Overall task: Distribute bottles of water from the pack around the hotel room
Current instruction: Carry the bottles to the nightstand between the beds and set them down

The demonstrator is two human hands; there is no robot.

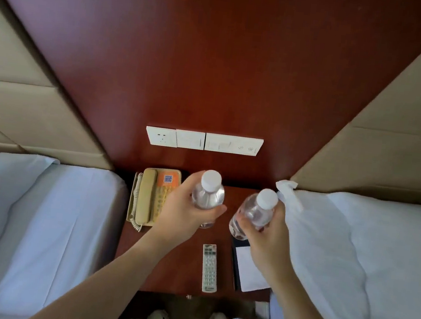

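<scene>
Placement step at the dark red wooden bedside table [181,266]: your left hand [181,212] grips one clear white-capped plastic water bottle [208,194], your right hand [268,238] another [252,212], fingers curled round each, above the tabletop. Next, probably: lower both upright, clear of the beige telephone [151,197] and white remote [209,266].

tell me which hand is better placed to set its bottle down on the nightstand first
Left, probably. The left hand holds its bottle upright over bare nightstand; the right hand holds a tilted bottle above the notepad.
</scene>
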